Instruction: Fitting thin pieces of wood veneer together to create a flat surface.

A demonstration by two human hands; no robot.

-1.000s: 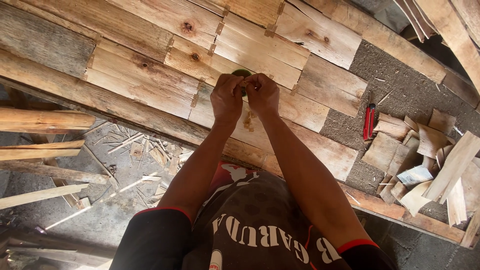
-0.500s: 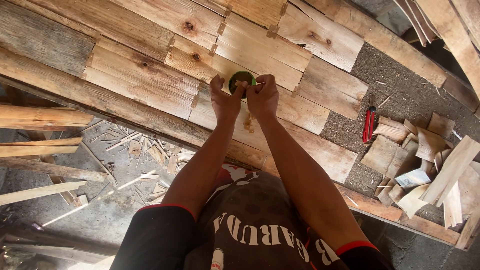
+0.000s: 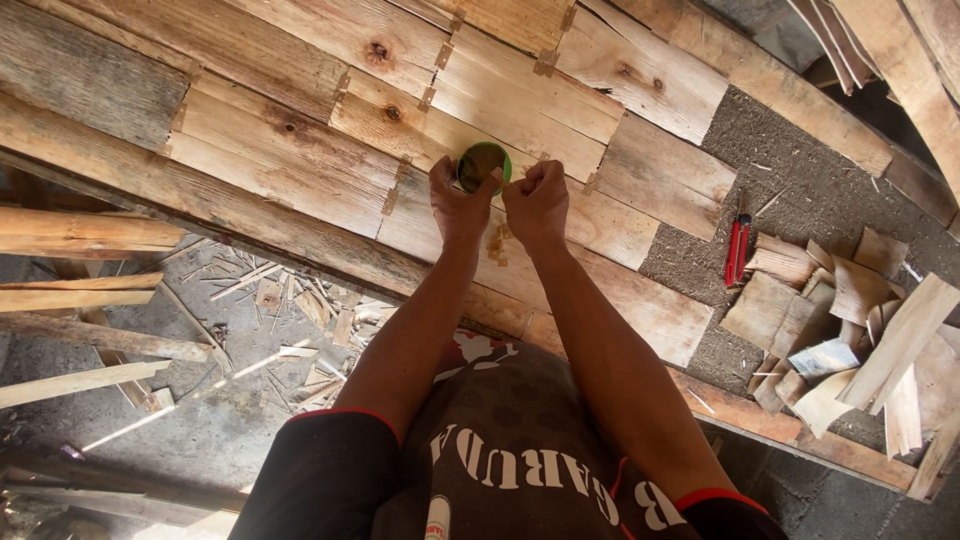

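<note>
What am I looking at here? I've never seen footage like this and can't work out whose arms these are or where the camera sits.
There is no machine here. The camera is worn on a person's head and looks straight down, so the two bare arms reaching up the picture are that person's own.

The left hand and right hand are side by side, and both pinch a small round green thing, which looks like a lid or small container; what it is exactly is hard to tell.

Beneath the hands lies a surface of rough wooden planks fitted edge to edge. To the right, on a dark gritty patch, lie a red-handled tool and a heap of wood offcuts. On the lower left, loose wooden sticks and splinters lie on the ground.
</note>
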